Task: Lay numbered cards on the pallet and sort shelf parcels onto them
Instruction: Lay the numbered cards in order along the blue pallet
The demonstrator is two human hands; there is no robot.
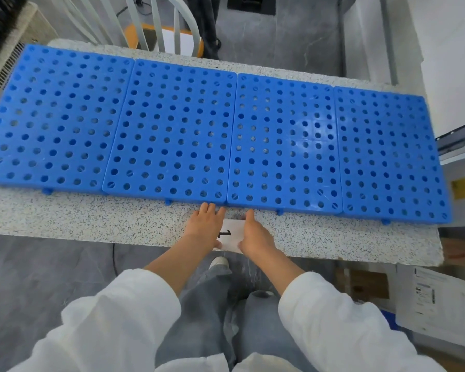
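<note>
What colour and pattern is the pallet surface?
Bright blue pallet: four plastic panels side by side, perforated with rows of round holes. Shows in the head view.

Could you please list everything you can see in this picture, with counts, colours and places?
blue perforated plastic pallet panels: four, blue, side by side on the tabletop
speckled grey-white tabletop: one, grey-white, under the panels
white paper card printed 1: one, white, on the tabletop near its front edge
white-railed chair with orange seat: one, behind the table
white labelled parcel: one, white, lower right
left hand: one, fingers straight, at the card's left edge
right hand: one, at the card's right edge
</note>
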